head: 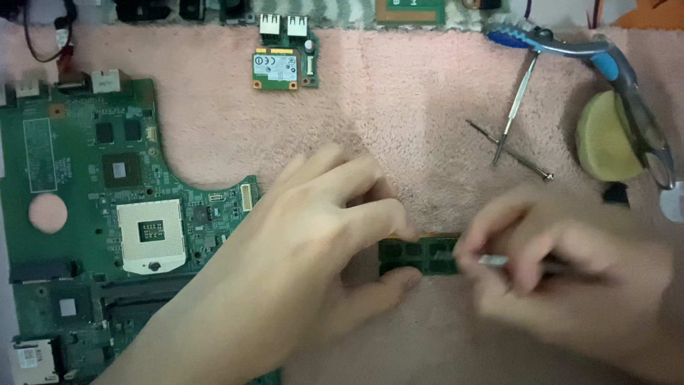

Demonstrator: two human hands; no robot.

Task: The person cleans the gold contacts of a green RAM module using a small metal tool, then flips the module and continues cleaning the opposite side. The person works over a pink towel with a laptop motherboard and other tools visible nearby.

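Both hands meet over the lower middle of the pink towel [399, 93] that covers the desk. My left hand [313, 242] pinches the small green memory module [417, 255] by its left end, thumb underneath at the near edge and fingers curled over the far edge, so the board lies flat on the towel and cannot slide. My right hand [570, 271] is closed around a thin metal tool [495, 261], held like a pen, with the tip lying at the module's right end; that hand is blurred, so I cannot tell whether the tip touches the board.

To do this well I would judge that the left grip should stay on the module's edges and off the chips and gold contacts, and the tool should come in shallow with light pressure, since the towel gives under any push and a slip would drive the tip toward my left fingertips.

Left of the hands, the big green motherboard [92, 199] runs along the towel's left edge, its socket face up; my left forearm crosses its near corner, and I would keep that arm from dragging over the parts. At the far edge sits a small green card [285, 68] with metal ports. Toward the far right corner lie two thin screwdrivers [509, 139] crossed, blue-handled pliers [570, 46], and a yellow sponge [605, 139]. None of these blocks the hands; the right-hand clutter is the nearest thing to knock.
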